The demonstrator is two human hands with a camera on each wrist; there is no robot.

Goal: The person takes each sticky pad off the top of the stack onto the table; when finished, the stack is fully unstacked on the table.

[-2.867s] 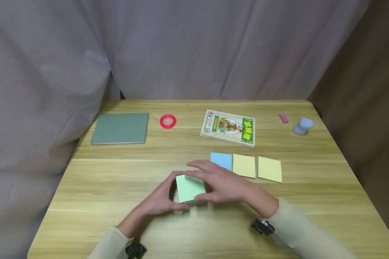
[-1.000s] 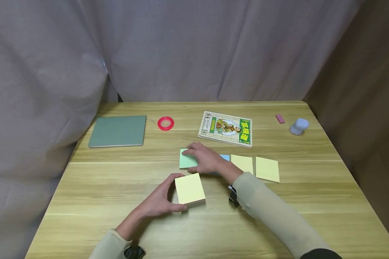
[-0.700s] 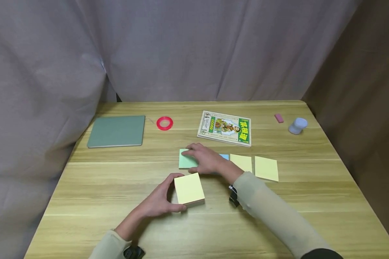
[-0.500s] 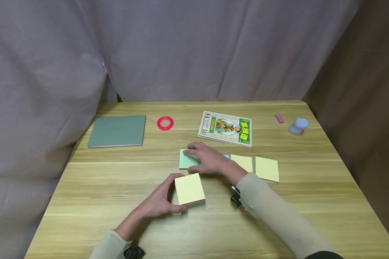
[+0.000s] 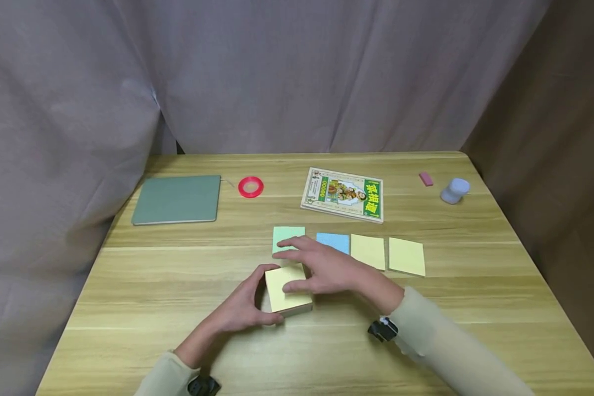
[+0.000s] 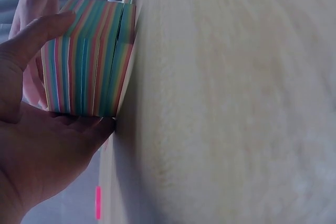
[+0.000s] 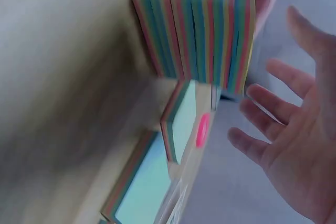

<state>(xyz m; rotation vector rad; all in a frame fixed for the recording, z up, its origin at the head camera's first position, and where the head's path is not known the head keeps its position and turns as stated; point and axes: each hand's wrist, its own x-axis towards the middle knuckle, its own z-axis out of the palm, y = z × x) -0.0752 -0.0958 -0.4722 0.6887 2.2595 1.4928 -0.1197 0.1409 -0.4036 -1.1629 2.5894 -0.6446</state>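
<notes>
A thick block of sticky notes (image 5: 277, 286) with a yellow top sheet is gripped at its left side by my left hand (image 5: 243, 307), the thumb at the near edge. In the left wrist view, the block's sides (image 6: 86, 66) show many coloured stripes. My right hand (image 5: 326, 269) hovers over the block, fingers spread and holding nothing; in the right wrist view its fingers (image 7: 275, 111) stand apart from the block's striped side (image 7: 197, 24). Just beyond lies a green sticky-note pad (image 5: 288, 232), partly hidden by the right hand. To its right are a blue pad (image 5: 333, 241) and two yellow pads (image 5: 368, 251).
Farther back on the wooden table (image 5: 153, 286) lie a grey-green notebook (image 5: 177, 199), a red tape roll (image 5: 242, 192), an illustrated book (image 5: 344, 193), a pink eraser (image 5: 426, 179) and a small pale-blue object (image 5: 455, 190). Grey curtains (image 5: 257, 77) hang behind.
The green pad moved from the block's top to the row's left end under my right hand. That hand then let go and came back over the block. The left hand stayed on the block.
</notes>
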